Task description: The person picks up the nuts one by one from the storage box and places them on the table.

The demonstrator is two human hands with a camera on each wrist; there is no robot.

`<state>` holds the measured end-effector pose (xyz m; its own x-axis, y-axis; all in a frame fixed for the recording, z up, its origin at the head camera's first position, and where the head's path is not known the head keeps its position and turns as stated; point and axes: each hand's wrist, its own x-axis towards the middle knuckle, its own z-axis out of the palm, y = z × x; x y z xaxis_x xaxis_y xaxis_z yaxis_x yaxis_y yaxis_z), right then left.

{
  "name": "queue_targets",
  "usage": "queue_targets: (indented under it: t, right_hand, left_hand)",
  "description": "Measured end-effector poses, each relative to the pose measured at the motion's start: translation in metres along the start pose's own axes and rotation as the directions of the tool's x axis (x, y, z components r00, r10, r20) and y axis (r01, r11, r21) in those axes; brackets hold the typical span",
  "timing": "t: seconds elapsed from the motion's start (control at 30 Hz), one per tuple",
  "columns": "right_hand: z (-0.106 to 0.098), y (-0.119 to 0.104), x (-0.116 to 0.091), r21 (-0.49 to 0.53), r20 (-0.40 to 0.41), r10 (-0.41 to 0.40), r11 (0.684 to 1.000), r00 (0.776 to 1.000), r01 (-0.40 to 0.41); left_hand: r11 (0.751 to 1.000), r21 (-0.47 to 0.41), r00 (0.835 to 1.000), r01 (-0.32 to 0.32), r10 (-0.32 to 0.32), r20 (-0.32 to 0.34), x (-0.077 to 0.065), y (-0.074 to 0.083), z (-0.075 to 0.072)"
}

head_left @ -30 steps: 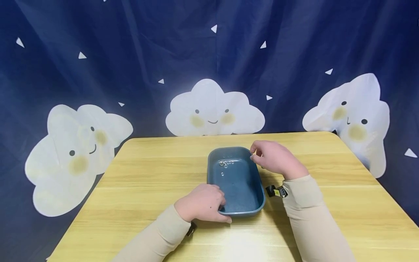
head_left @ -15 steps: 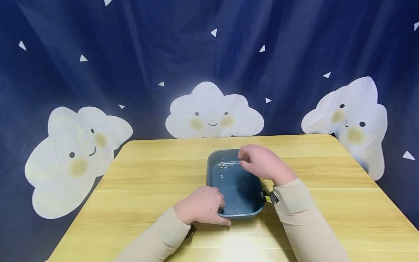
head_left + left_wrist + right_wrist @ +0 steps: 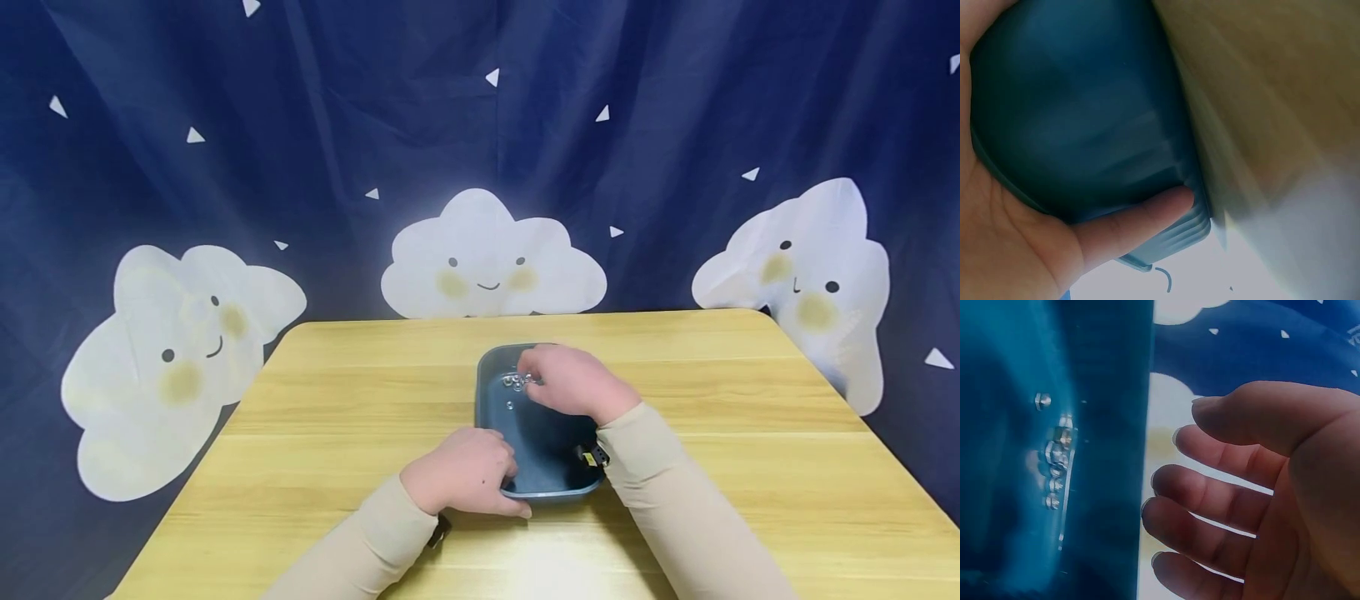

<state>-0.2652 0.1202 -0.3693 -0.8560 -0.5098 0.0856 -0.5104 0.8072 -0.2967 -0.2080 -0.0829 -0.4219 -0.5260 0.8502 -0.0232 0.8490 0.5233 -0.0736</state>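
Observation:
A dark blue plastic bin (image 3: 537, 467) stands on the table in the head view. At its near left corner my left hand (image 3: 467, 471) holds the wall, fingers over the rim. The thumb (image 3: 1141, 222) lies against the bin's outside in the left wrist view. Several small shiny metal nuts (image 3: 1057, 453) lie inside near the far end, one apart from the cluster. Above that end hovers my right hand (image 3: 573, 382). Its fingers (image 3: 1204, 487) are loosely bent and apart from the thumb, with nothing between them in the right wrist view.
The bin rests on a light wooden table (image 3: 360, 400), back from the near edge. Behind the table hangs a dark blue curtain (image 3: 427, 100) with smiling white clouds. A small black device (image 3: 594, 456) sits under the right wrist, over the bin.
My right hand has moved left from the bin's far right rim to above the nuts inside it. The left hand and the bin stay in place.

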Motion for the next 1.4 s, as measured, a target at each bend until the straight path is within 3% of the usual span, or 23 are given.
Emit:
queue_targets:
  t: [0.53,0.8,1.23,1.4]
  right_hand:
    - [0.023,0.002,0.014,-0.1,0.123,0.041,0.995,0.992,-0.029]
    - [0.035,0.002,0.021,-0.169,0.159,-0.023,0.984,0.987,0.051]
    - [0.046,0.006,0.024,-0.117,0.191,-0.105,0.985,0.976,0.129]
    - [0.053,0.008,0.02,-0.09,0.199,-0.104,0.988,0.974,0.124]
  left_hand:
    - [0.999,0.028,0.999,-0.029,0.03,-0.032,0.005,0.0,-0.001]
    - [1.0,0.025,0.999,-0.019,0.019,-0.038,0.003,-0.003,-0.002]
    - [1.0,0.018,1.0,0.006,-0.005,-0.025,0.002,-0.003,-0.001]
    - [1.0,0.001,1.0,-0.009,0.009,-0.029,0.001,-0.001,0.004]
